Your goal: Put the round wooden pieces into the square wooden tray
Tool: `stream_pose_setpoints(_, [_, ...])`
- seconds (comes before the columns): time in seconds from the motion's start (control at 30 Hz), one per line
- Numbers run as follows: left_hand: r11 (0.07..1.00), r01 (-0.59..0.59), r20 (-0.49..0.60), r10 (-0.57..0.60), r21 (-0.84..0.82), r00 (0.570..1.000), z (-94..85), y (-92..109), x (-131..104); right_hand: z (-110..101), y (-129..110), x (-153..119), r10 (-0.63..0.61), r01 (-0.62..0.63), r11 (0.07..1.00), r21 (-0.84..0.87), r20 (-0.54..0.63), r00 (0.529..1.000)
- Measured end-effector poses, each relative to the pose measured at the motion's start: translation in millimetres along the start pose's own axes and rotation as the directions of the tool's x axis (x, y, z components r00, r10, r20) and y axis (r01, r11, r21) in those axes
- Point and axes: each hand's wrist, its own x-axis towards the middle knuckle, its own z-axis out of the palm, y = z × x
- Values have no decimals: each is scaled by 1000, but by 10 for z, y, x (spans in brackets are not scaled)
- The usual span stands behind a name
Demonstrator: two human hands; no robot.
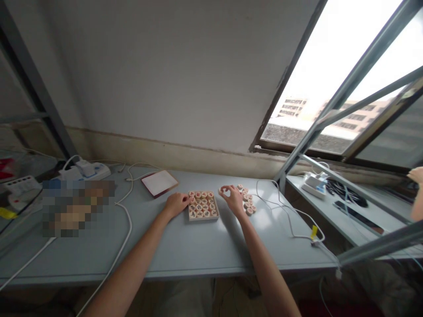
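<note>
A shallow square box on the desk holds rows of round wooden Chinese chess pieces with characters on top. My left hand rests at the box's left edge, its fingertips pinched at a piece by the rim; whether it grips that piece is hard to see. Just right of the box, my right hand is raised a little above the desk with a xiangqi piece between thumb and fingers. Beside and partly behind that hand lies a loose cluster of more pieces.
A box lid lies at the back left. White cables run along the left side, and another cable loops on the right. Power strips stand at the far left. Metal frame posts rise at the right, where another person's hand shows.
</note>
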Motion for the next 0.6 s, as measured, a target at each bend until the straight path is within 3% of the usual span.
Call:
stream_pose_setpoints(0.1, [1000,-2,-7,2,15,1000,34,-24,17,-27,-254,-92,-172,159,979,124,99,980])
stream_pose_setpoints(0.2, [999,3,-33,-1,36,999,56,-43,29,18,-512,-171,-262,252,964,84,154,953])
stream_pose_setpoints(0.33, [999,21,-33,-19,47,999,63,-54,44,98,-684,-211,-281,284,959,10,165,945])
stream_pose_setpoints(0.6, [999,51,-10,-51,15,999,35,-17,63,93,-692,-251,-253,253,967,18,125,959])
